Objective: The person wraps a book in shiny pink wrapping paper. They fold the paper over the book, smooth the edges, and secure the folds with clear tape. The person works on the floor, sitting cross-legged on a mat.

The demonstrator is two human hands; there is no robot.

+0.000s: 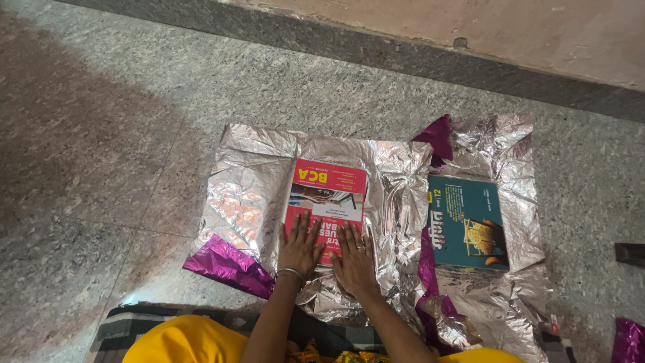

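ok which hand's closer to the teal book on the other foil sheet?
Right. The right hand lies flat on the red book's lower edge, on the side facing the teal book. The left hand lies beside it, one hand farther away. Neither touches the teal book.

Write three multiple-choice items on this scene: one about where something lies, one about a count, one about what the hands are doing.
1. Where does the teal book lie?
A. right of the red book
B. left of it
C. on top of it

2. How many books are on the foil sheets?
A. one
B. two
C. four

3. What state are the left hand and right hand in?
A. closed in fists
B. lifted off the floor
C. flat, palms down on the red book

Answers: 1 A, the teal book sits on the right-hand foil sheet. 2 B, one red, one teal. 3 C, fingers spread on the cover's near edge.
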